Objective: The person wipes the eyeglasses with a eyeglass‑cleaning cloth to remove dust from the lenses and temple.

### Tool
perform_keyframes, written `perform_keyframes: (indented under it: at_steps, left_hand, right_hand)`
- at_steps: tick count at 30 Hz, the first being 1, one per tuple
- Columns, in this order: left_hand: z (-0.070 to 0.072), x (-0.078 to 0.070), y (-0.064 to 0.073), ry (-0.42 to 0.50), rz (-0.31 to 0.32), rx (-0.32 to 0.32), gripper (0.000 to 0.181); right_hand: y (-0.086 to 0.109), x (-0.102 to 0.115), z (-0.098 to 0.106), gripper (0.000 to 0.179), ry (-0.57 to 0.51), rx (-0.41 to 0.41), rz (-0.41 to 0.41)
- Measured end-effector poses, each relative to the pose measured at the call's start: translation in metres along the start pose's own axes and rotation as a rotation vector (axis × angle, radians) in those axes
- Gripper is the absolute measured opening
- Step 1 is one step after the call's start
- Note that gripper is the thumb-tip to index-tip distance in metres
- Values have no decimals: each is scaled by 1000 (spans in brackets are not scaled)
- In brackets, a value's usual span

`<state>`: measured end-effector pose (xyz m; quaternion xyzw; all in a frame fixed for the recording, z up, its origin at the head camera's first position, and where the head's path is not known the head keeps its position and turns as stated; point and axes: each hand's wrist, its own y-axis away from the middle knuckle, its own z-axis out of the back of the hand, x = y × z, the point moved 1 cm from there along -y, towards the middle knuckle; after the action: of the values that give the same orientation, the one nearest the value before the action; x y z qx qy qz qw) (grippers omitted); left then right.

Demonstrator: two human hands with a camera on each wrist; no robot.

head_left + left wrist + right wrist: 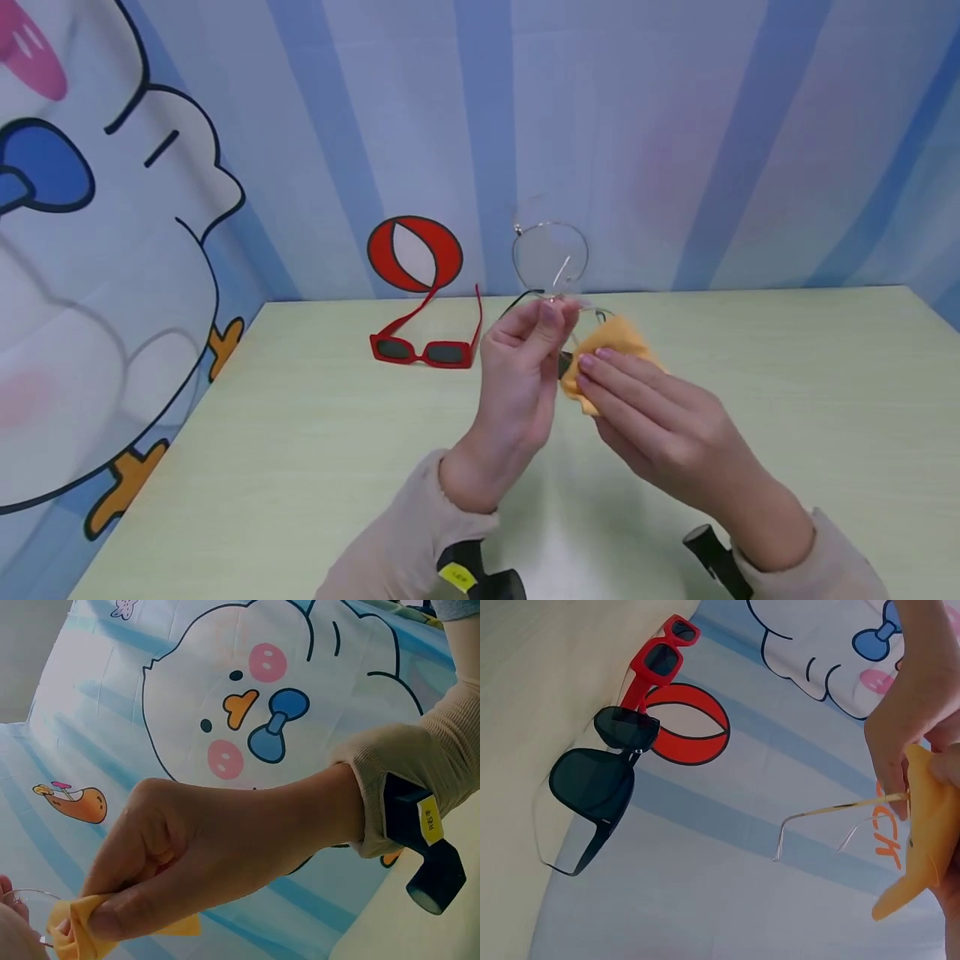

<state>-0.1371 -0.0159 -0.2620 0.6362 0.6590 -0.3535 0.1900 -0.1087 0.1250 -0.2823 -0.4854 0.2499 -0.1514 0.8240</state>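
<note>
My left hand pinches a pair of thin, wire-rimmed eyeglasses between thumb and fingers, with one round clear lens standing up above the fingertips. On the other side, my right hand holds a yellow-orange cloth, which covers the other lens. That lens is hidden under the cloth and fingers. In the right wrist view, the thin temples of the eyeglasses stick out beside the folded cloth. The left wrist view shows a thumb and fingers pressing the cloth together.
Red-framed sunglasses with dark lenses lie on the pale table, left of the hands. Black sunglasses lie beside them, mostly hidden behind the hands in the head view. A blue striped backdrop with cartoon drawings stands behind the table.
</note>
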Motion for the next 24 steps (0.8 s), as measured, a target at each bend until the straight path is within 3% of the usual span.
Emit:
perform_keyframes:
  at_steps: [3, 5, 6, 8, 11, 12, 14, 16, 19, 24]
  left_hand:
    - [4, -2, -4, 6, -24, 4, 11]
    - [7, -4, -6, 20, -24, 11, 12]
    - [8, -4, -7, 32, -20, 18, 13]
    - [9, -5, -8, 55, -15, 38, 12]
    - [7, -5, -8, 77, -17, 90, 8]
    - [7, -4, -8, 75, -18, 110, 9]
    - [5, -2, -7, 63, -22, 165, 14]
    - [4, 1, -6, 38, -19, 223, 13]
    - [3, 6, -4, 5, -11, 301, 10]
    - [6, 11, -4, -8, 0, 364, 9]
  right_hand:
    - [3, -3, 3, 34, -37, 3, -113]
    - [4, -5, 8, 31, -107, -63, -276]
    - [3, -6, 11, 26, -148, -109, -397]
    - [3, -9, 18, 21, -258, -199, -716]
    - [6, -16, 24, 20, -526, -331, -1194]
    - [8, -18, 24, 21, -633, -345, -1324]
    - [13, -23, 20, 22, -880, -351, -1503]
    - [17, -27, 14, 21, -1117, -291, -1599]
    - [21, -29, 8, 22, -1431, -204, -1662]
    - [23, -29, 6, 27, -1862, -247, -1676]
